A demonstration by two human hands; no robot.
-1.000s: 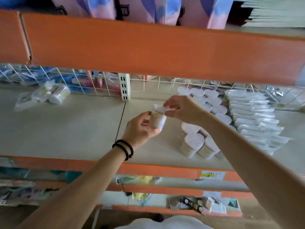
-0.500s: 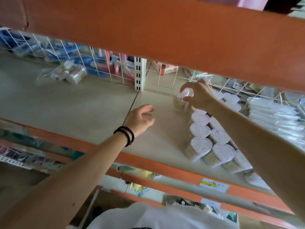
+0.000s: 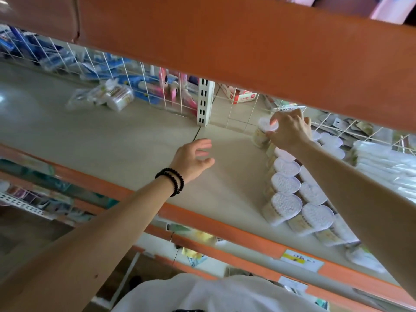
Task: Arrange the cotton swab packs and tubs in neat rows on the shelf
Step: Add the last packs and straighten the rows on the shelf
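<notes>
Step in hand: heart-lidded swab tub being seated at back end of tub row, near wire grille. Tub gripped at lid by right hand, apparently. Left hand hovering empty, fingers loosely spread. Next: release required, loose packs left of row to be fetched.

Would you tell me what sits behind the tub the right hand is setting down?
Behind the tub held by the right hand is the white wire grid, with a red and white box beyond it. The hand and orange beam hide the rest.
</notes>
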